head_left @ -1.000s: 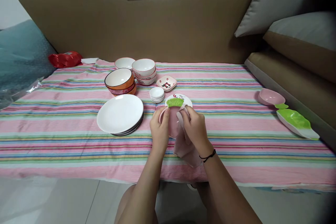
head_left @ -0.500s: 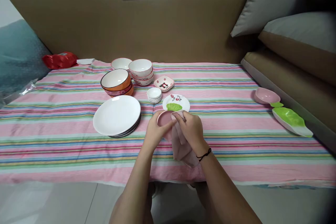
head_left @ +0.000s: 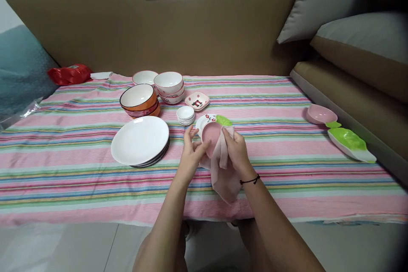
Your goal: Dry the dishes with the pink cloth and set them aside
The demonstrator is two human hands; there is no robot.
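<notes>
Striped sheet [head_left: 95, 136] underneath. Bowl [head_left: 210, 134] pink, round, green leafy end. Left hand [head_left: 190, 153] loosely spread, thumb over bowl; right hand [head_left: 236, 149] closed, pinching rag [head_left: 225, 180] at rim.

Open fabric [head_left: 277, 136] lies rightward of the right hand [head_left: 235, 146]; stacked plates [head_left: 140, 141] block leftward.

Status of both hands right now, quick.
Left hand: partly open, fingers spread, thumb at the pink bowl.
Right hand: closed on the pale pink cloth, gripping it at the bowl's edge.
</notes>
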